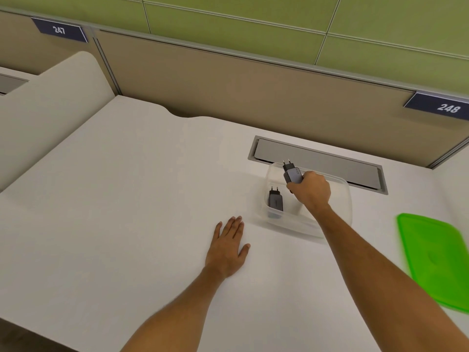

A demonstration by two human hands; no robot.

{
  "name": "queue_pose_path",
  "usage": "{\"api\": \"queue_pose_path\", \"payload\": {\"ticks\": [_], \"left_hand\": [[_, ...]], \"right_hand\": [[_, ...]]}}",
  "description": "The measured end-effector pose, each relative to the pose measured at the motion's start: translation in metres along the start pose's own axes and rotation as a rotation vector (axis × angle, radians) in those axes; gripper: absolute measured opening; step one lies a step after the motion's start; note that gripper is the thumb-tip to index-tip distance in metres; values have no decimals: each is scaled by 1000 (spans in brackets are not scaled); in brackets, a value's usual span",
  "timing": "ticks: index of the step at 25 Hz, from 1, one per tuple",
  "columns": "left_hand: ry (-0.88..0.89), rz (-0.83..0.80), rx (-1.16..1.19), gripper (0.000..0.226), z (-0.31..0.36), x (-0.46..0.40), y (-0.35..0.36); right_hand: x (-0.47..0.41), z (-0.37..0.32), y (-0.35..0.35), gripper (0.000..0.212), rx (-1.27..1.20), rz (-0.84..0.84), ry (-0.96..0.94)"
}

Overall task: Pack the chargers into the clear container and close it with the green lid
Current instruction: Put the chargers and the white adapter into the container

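Observation:
A clear container [343,199] stands on the white desk, right of centre. One dark grey charger [275,199] sits inside it against the left wall, prongs pointing up. My right hand [311,191] is over the container, shut on a second grey charger [292,174], whose prongs point up and away above the far rim. My left hand [228,247] lies flat on the desk, fingers spread, just left of the container and not touching it. The green lid [436,260] lies flat on the desk at the right edge of view.
A grey cable hatch [317,158] is set into the desk just behind the container. Beige partition panels [228,82] with number plates 247 and 248 close off the back. A rounded side divider [50,97] rises at the left.

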State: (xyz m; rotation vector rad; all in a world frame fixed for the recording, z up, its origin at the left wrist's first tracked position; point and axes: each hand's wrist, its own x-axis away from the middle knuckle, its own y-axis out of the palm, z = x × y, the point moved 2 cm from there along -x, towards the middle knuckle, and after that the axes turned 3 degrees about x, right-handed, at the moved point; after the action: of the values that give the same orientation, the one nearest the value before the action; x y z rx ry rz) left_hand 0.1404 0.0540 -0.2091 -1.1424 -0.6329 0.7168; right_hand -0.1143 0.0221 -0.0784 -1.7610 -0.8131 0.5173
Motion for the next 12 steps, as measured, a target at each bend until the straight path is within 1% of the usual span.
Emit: {"api": "queue_pose_path", "payload": {"ticks": [3,8,12], "left_hand": [[0,2,4,68,0,0,-1],[2,2,-3,67,0,0,0],[5,8,3,67,-1,-1,-1]], "right_hand": [[3,4,6,37,-4,-9,23],[3,15,18,41,102,-77,29],[1,17,27,37,223,-98,19]]}}
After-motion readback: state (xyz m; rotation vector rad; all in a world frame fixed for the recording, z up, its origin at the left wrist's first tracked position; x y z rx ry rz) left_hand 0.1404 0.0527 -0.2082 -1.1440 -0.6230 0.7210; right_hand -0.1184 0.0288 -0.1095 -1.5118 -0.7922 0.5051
